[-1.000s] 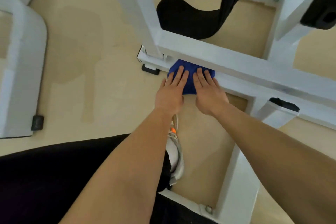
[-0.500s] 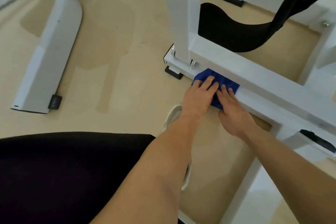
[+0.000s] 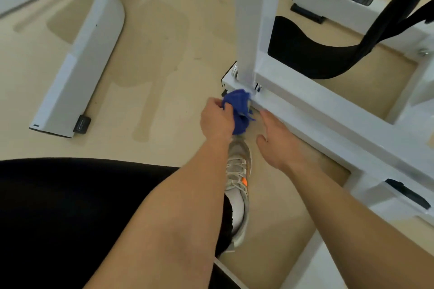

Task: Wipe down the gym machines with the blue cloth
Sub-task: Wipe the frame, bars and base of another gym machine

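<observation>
I have the blue cloth (image 3: 237,110) bunched in my left hand (image 3: 217,119), the grip closed round one end of it so the rest spills out crumpled just beyond and to the right of my knuckles. The far edge of the bundle sits right at the corner of the white machine frame (image 3: 328,110), by the foot of its upright post (image 3: 254,19); whether cloth and metal actually touch there I cannot tell.

My right hand (image 3: 279,145) is empty, its grip spread with fingers extended and lying flat, just to the right of the cloth and alongside the low frame rail. The fingertips (image 3: 264,114) reach almost to the hanging end of the cloth, with a sliver of floor (image 3: 145,58) showing between.

Directly below the left grip, nearer me, is a grey sneaker (image 3: 238,185) with an orange mark, planted on the beige floor. Beyond the rail from the right grip, a black strap (image 3: 324,54) loops down inside the frame. Well off to the left of the left grip lies the curved white base (image 3: 77,70) of another machine with a black foot pad at its end.
</observation>
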Tool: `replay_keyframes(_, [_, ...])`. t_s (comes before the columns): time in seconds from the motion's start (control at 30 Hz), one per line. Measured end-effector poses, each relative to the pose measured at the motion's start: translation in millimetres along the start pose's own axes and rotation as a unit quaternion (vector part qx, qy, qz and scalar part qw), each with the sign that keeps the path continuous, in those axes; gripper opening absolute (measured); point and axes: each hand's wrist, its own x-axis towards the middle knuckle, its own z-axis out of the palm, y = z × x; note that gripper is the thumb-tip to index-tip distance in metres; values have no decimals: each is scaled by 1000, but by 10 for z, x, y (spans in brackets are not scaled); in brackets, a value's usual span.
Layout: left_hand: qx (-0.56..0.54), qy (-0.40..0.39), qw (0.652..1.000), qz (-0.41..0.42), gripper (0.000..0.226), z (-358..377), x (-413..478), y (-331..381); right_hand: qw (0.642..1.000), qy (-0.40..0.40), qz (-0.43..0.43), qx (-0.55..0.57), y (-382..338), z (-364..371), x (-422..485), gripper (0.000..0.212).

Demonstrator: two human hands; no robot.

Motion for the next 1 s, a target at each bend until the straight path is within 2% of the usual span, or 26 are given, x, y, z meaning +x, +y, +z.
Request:
replay_keyframes(0.07, [-20,22,998,-49,10,-71,206,-4,1000,-1,20,1,-56,47,32,69])
replay_keyframes(0.23, [-117,-24,991,-63,9,76,446,168,1000,-3,29,3,49,79,87,66])
replay_keyframes(0.33, [-243,-41,959,-139,15,208,478,267,999,4,47,13,166,62,113,63])
replay_keyframes(0.4, [-281,-48,943,-171,26,240,503,276,998,1,58,23,216,53,118,61])
replay_keyframes(0.57, [-242,-30,958,-152,18,395,424,260,998,-8,57,19,268,70,103,58])
replay_keyframes(0.73, [-228,-71,962,-132,21,594,79,241,997,-18,70,9,321,47,45,58])
replay_keyframes(0.87, [-218,-19,966,-137,17,418,395,274,997,-9,71,6,389,-3,8,55])
replay_keyframes(1.0, [-209,-32,966,-146,20,445,333,300,997,-12,76,5,454,-52,-30,53])
